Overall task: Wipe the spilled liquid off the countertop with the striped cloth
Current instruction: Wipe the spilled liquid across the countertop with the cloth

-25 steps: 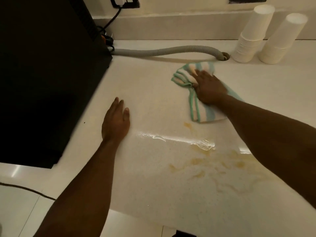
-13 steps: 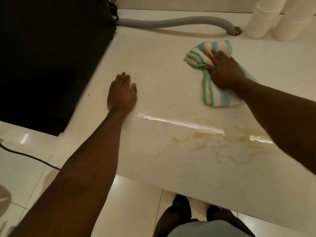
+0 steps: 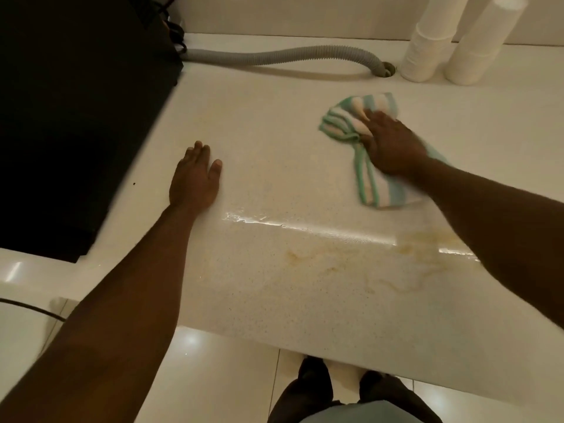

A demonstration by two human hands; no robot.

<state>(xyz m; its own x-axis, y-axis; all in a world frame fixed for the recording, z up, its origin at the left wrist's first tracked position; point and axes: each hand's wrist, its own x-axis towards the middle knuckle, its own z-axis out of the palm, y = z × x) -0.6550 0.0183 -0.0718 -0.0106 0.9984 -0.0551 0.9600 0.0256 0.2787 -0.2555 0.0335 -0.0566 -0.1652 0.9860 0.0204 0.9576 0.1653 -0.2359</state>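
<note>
The right hand (image 3: 392, 148) presses the cloth (image 3: 370, 184) flat on the table (image 3: 268, 141), right of centre in the frame; its grip looks like a palm-down press with fingers (image 3: 370, 116) bunching the upper folds, not a full clench. The spill (image 3: 351, 257) lies below the cloth in the frame, toward the table's near edge, a tan smear stretching left to right. The cloth's long axis runs from upper left to lower right, stripes along it, its lower end nearest the spill. The left hand (image 3: 195, 178) rests flat and empty at centre left. The right hand is better placed; the wipe likely pulls downward.
</note>
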